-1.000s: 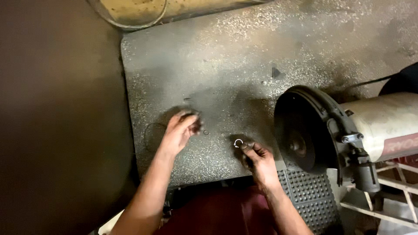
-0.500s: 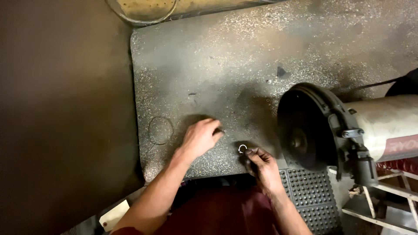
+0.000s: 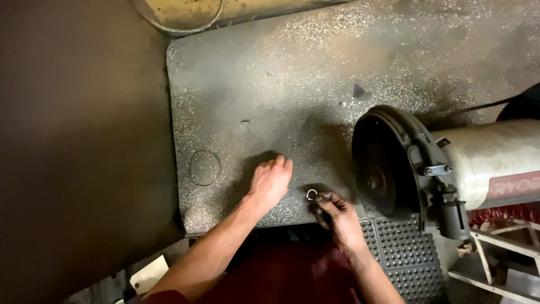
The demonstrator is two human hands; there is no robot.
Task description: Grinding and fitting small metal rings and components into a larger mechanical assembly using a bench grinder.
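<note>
Your right hand (image 3: 336, 217) pinches the small metal ring (image 3: 311, 195) flat, gap facing down-left; your left hand (image 3: 271, 181), fingers loosely open, has slid rightward across the table (image 3: 270, 84).

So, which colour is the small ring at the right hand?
Silvery white ring, seen in the head view.

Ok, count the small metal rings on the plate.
1 that I can see: a small metal ring at the right hand fingertips. The left hand may hide others.

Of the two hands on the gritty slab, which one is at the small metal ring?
The right hand, its fingertips at the small metal ring beside the grinder guard. The left hand lies flat, apart.
</note>
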